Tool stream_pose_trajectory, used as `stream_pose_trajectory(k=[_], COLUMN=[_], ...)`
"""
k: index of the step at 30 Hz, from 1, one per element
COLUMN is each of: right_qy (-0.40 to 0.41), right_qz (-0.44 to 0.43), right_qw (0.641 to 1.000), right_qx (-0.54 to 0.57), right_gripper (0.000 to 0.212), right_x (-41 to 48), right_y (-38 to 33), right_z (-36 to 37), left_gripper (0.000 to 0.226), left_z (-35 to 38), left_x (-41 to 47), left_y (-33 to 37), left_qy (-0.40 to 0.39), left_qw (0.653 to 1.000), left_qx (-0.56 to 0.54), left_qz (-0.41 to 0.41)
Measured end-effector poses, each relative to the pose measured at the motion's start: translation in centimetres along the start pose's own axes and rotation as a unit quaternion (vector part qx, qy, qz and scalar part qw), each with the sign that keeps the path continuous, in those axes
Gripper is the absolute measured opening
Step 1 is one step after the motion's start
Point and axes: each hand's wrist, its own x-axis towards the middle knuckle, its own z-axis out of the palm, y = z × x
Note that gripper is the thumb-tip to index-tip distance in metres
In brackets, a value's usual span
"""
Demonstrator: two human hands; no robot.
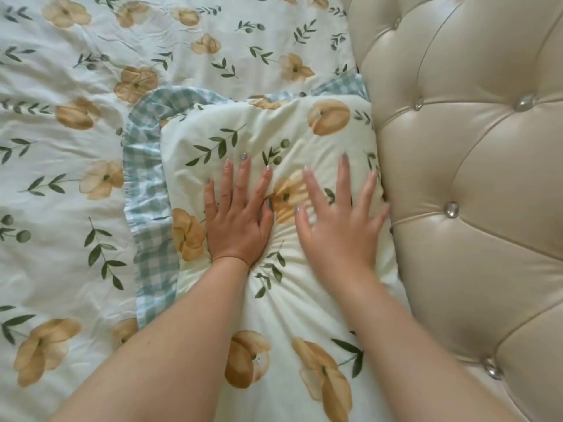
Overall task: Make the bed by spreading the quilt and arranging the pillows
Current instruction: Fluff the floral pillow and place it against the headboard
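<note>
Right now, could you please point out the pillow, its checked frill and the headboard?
pillow [274, 129]: head view, floral top face above the hands.
checked frill [146, 184]: head view, left border strip.
headboard [475, 178]: head view, tufted cream panel.

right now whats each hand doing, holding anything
Left hand: open, flat on the pillow, holding nothing.
Right hand: open, fingers spread on the pillow, holding nothing.

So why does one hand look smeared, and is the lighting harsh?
Head view: the right hand is motion-blurred, the left hand sharp on the pillow; light is soft and even, with mild sheen on the headboard; wide-angle bending at the edges.
</note>
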Motion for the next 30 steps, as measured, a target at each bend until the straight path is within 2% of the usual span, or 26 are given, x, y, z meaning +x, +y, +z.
stream_pose_trajectory(k=[2,4,6,9,11,12,13,15,16,17,18,20,21,24,25,27,30], right_qy=[-0.018,-0.012,0.001,0.034,0.033,0.040,0.043,0.043,0.047,0.047,0.048,0.055,0.062,0.065,0.068,0.056,0.054], right_qz=[0.001,0.015,0.012,0.007,0.005,0.007,0.007,-0.003,-0.001,0.005,0.006,0.002,0.002,-0.003,-0.005,0.001,0.003], right_qw=[1.000,1.000,1.000,0.999,0.999,0.998,0.998,0.998,0.998,0.998,0.998,0.998,0.998,0.997,0.997,0.998,0.998], right_qx=[-0.017,-0.013,-0.028,-0.041,-0.040,-0.041,-0.043,-0.049,-0.049,-0.044,-0.035,-0.028,-0.034,-0.040,-0.048,-0.042,-0.038], right_gripper=[0.057,0.058,0.059,0.061,0.061,0.061,0.061,0.061,0.061,0.061,0.061,0.060,0.060,0.059,0.059,0.060,0.060], right_x=[-2.7,-1.8,-1.1,-1.5,-1.2,-1.0,-1.0,-1.0,-1.0,-1.0,-0.9,-1.0,-1.0,-1.2,-1.0,-1.0,-1.1], right_y=[1.3,2.0,1.9,2.4,2.6,2.6,2.6,2.5,2.5,2.4,2.5,2.7,2.8,2.4,2.5,2.5,2.6], right_z=[1.2,2.2,3.2,5.2,5.7,5.9,6.0,6.3,6.5,6.5,6.5,6.8,6.8,6.9,6.8,6.7,7.1], left_gripper=[0.056,0.057,0.058,0.068,0.069,0.067,0.065,0.063,0.064,0.064,0.063,0.060,0.059,0.055,0.054,0.053,0.052], left_z=[-1.0,-2.1,-3.6,-6.6,-7.4,-7.1,-6.0,-4.0,-3.9,-4.3,-4.9,-5.8,-5.6,-3.4,-3.2,-4.7,-6.5], left_x=[0.5,0.3,1.3,8.1,12.7,13.8,14.0,14.6,15.4,15.9,16.0,14.5,12.8,6.9,7.1,7.6,3.8], left_y=[0.3,0.9,1.5,1.5,1.0,0.6,0.4,-0.1,-0.3,-0.1,0.3,1.1,1.7,2.3,2.4,2.3,2.3], left_qy=[-0.033,-0.077,-0.076,0.054,0.135,0.081,-0.028,-0.245,-0.283,-0.272,-0.201,0.020,0.063,-0.128,-0.156,-0.146,0.028], left_qw=[0.999,0.997,0.995,0.981,0.972,0.986,0.996,0.966,0.956,0.958,0.975,0.997,0.995,0.989,0.986,0.987,0.997], left_qx=[-0.007,-0.016,-0.046,-0.184,-0.190,-0.137,-0.061,0.036,0.031,0.010,0.004,0.001,-0.006,0.018,0.006,-0.005,-0.020], left_qz=[-0.003,-0.017,-0.038,-0.002,0.039,0.051,0.062,0.073,0.078,0.086,0.095,0.078,0.076,0.075,0.064,0.070,0.065])
